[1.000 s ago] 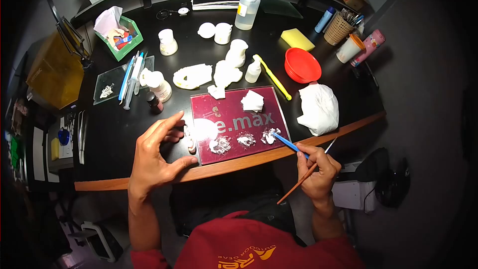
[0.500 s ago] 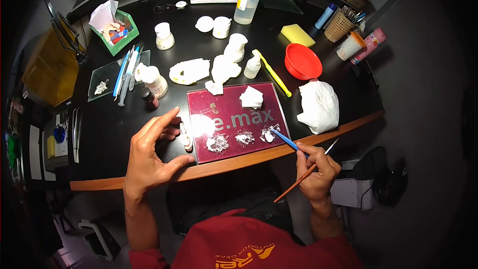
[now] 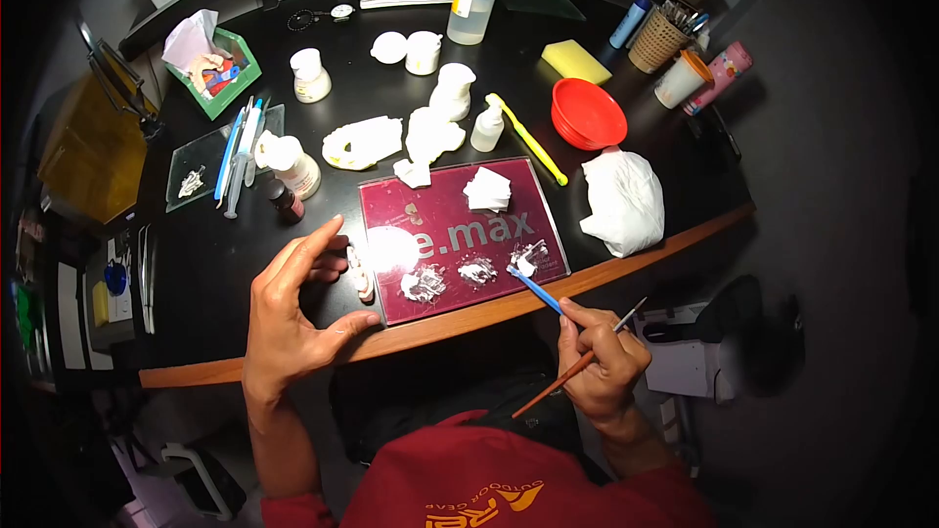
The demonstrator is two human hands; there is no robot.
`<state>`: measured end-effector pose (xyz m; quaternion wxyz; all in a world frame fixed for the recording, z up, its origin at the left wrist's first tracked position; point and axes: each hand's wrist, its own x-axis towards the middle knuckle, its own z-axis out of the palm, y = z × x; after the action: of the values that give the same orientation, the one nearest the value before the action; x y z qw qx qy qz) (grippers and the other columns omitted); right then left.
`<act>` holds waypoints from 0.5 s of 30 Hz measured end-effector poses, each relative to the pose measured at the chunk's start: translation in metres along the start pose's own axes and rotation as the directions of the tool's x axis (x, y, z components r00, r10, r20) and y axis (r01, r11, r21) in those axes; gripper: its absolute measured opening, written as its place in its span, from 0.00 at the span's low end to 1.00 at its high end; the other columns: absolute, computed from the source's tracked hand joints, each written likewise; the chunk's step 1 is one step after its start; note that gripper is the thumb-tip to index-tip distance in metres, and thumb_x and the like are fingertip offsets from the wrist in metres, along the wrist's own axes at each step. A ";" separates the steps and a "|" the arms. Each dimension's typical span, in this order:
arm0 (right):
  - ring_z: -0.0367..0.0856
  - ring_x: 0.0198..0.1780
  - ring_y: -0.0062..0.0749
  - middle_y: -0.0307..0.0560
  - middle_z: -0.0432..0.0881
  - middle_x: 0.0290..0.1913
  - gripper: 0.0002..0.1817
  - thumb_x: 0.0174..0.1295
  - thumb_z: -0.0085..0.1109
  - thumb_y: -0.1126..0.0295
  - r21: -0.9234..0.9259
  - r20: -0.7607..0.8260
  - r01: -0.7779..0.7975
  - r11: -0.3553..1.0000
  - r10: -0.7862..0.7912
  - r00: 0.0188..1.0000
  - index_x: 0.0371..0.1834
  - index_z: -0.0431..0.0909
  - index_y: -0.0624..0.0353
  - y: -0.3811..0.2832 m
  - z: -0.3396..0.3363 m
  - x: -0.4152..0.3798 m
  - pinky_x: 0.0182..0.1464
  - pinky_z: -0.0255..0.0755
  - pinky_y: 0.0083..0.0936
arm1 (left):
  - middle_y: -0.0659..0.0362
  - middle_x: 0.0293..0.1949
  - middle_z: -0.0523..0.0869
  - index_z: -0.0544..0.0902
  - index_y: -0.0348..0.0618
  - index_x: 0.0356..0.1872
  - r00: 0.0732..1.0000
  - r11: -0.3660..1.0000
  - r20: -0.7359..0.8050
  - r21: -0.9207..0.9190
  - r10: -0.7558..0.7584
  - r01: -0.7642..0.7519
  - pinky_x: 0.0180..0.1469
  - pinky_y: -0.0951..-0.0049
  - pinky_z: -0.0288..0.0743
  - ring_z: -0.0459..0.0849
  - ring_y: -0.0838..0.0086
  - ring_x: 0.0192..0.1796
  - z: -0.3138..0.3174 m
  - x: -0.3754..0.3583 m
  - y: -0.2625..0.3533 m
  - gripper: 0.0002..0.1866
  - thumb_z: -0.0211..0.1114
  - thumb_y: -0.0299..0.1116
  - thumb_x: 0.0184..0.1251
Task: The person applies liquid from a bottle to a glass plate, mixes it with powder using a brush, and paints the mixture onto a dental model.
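My left hand point(image 3: 303, 298) rests by the left edge of a dark red glass plate point(image 3: 430, 220), thumb and fingers apart around a small tooth-coloured model point(image 3: 360, 276) without gripping it. Between the fingers of my right hand point(image 3: 602, 357) is a blue tool point(image 3: 543, 296), its tip at the rightmost white paste pile point(image 3: 528, 259). A brown-handled brush point(image 3: 558, 384) is also held across that hand. Two more paste piles, one in the middle point(image 3: 477, 271) and one at the left point(image 3: 423, 284), lie on the plate, with folded white paper point(image 3: 488, 190) above them.
Behind the plate stand white jars point(image 3: 452, 91), a small dropper bottle point(image 3: 486, 127) and a tall clear bottle point(image 3: 472, 2). A red bowl point(image 3: 588, 113), yellow sponge point(image 3: 576, 62) and white bag point(image 3: 623, 203) are at the right. Left are a dark bottle point(image 3: 286, 201) and a green box point(image 3: 233, 73).
My right hand has moved left and slightly down with both tools, and the blue tip is now at the lower left of the right pile. The whole view has shifted slightly.
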<state>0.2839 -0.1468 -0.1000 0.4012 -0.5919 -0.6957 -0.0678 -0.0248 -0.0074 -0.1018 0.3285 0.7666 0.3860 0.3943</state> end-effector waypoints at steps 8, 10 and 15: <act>0.92 0.35 0.43 0.59 0.93 0.42 0.19 0.57 0.74 0.87 -0.032 -0.050 0.001 0.999 -0.003 0.999 0.24 0.69 0.61 -0.005 0.005 0.001 0.35 0.82 0.28 | 0.49 0.51 0.89 0.78 0.35 0.72 1.000 1.000 -0.005 -0.005 0.019 -0.019 0.54 0.68 0.84 0.89 0.67 0.49 -0.001 -0.001 -0.001 0.51 0.91 0.40 0.43; 0.92 0.35 0.42 0.59 0.93 0.43 0.19 0.57 0.74 0.87 -0.053 -0.041 -0.014 0.999 0.012 0.999 0.24 0.69 0.61 -0.004 0.008 0.000 0.35 0.82 0.28 | 0.49 0.51 0.88 0.78 0.35 0.72 1.000 1.000 -0.005 0.002 0.018 -0.018 0.54 0.68 0.84 0.89 0.67 0.49 -0.001 -0.001 -0.001 0.51 0.92 0.40 0.43; 0.91 0.34 0.42 0.55 0.93 0.44 0.16 0.54 0.73 0.88 -0.032 -0.061 -0.110 0.993 0.108 0.992 0.25 0.72 0.61 0.000 0.004 0.000 0.38 0.83 0.31 | 0.49 0.53 0.88 0.77 0.35 0.73 1.000 1.000 0.001 -0.015 -0.002 0.002 0.55 0.69 0.84 0.89 0.68 0.50 -0.001 -0.002 0.000 0.52 0.92 0.41 0.43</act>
<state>0.2818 -0.1450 -0.1024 0.4142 -0.6339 -0.6488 -0.0756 -0.0267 -0.0088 -0.1023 0.3347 0.7639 0.3837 0.3964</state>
